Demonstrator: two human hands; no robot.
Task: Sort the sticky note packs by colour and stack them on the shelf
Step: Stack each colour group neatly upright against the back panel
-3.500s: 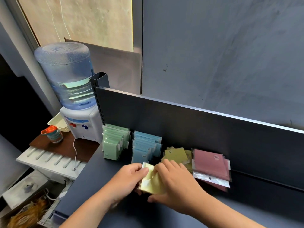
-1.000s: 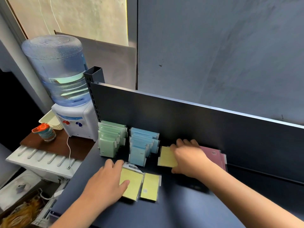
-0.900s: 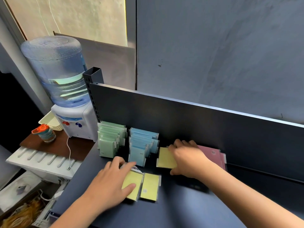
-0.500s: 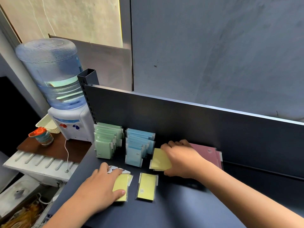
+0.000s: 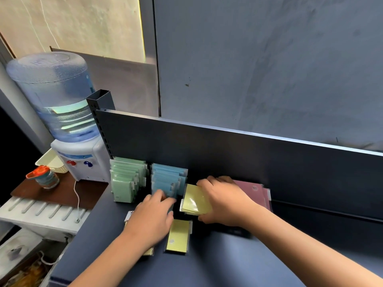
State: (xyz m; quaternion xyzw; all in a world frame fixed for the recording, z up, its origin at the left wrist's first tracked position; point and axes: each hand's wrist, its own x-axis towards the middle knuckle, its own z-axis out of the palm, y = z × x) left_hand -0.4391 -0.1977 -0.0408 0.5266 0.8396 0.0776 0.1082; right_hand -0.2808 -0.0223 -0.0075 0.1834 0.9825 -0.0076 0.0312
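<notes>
The yellow stack (image 5: 195,200) lies at mid-frame on the shelf (image 5: 228,264), and my right hand (image 5: 224,200) grips it, fingers curled over its far edge. My left hand (image 5: 153,217) lies flat, fingers straight, over a loose yellow pack (image 5: 178,237) area, touching the blue row (image 5: 167,180). I judge yellow is being gathered; next, the loose pack joins the stack. Green row (image 5: 126,180) left, pink packs (image 5: 253,188) right, water dispenser (image 5: 62,112) upper left.

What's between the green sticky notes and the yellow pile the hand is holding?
The blue packs stand there in a row, seen in the head view, with the left hand reaching toward them.
</notes>
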